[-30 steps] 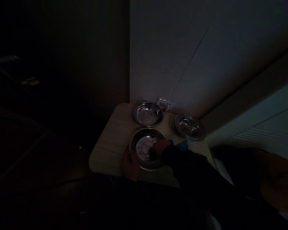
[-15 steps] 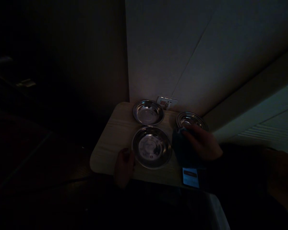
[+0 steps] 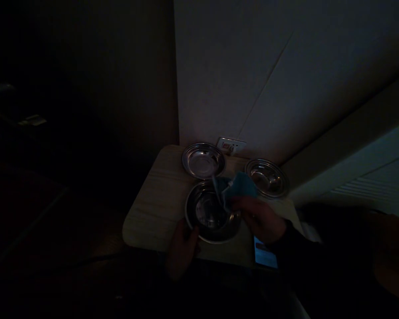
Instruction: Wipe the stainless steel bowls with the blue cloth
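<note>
head view: the nearest bowl (image 3: 206, 213) lies between the hands (image 3: 261, 220).

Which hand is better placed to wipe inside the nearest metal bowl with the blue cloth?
Probably the right hand: it holds the blue cloth over the right side of the nearest metal bowl. The left hand is at the bowl's near-left rim, without a visible cloth.
</note>
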The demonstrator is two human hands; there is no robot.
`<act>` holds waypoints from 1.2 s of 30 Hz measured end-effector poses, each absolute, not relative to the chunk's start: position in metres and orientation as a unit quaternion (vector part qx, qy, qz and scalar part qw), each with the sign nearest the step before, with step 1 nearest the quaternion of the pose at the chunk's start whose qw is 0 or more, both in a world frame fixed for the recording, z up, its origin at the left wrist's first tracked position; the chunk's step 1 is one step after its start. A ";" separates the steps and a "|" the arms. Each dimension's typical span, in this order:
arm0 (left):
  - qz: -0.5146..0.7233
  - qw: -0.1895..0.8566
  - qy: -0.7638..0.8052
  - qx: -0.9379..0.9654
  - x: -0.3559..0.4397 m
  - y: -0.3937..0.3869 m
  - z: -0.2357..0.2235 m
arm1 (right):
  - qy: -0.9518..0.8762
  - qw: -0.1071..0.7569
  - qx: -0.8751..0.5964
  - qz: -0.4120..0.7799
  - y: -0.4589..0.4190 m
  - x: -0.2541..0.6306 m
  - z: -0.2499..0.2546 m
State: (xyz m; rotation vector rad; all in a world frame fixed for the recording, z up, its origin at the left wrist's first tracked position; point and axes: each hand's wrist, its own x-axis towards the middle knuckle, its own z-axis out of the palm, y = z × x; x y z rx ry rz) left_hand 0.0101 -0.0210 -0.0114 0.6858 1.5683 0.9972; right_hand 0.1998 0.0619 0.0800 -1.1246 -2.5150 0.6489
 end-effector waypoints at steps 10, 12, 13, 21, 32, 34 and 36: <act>0.419 0.509 0.678 0.325 -0.010 -0.009 -0.012 | -0.882 -0.054 -0.454 0.114 0.050 0.169 0.048; 0.428 0.483 0.682 0.343 -0.012 0.001 -0.017 | -0.857 -0.086 -0.502 0.074 0.056 0.161 0.044; 0.432 0.464 0.685 0.359 -0.012 0.006 -0.020 | -0.848 -0.109 -0.514 0.067 0.059 0.157 0.040; 0.434 0.393 0.695 0.418 -0.010 0.015 -0.030 | -0.848 -0.166 -0.492 0.108 0.073 0.148 0.012; 0.400 0.411 0.697 0.431 -0.013 0.011 -0.031 | -0.845 -0.192 -0.468 0.173 0.072 0.156 0.034; 0.397 0.415 0.691 0.439 -0.014 0.010 -0.031 | -0.838 -0.195 -0.487 0.150 0.076 0.151 0.030; 0.397 0.419 0.686 0.443 -0.014 0.010 -0.031 | -0.828 -0.191 -0.513 0.127 0.080 0.146 0.023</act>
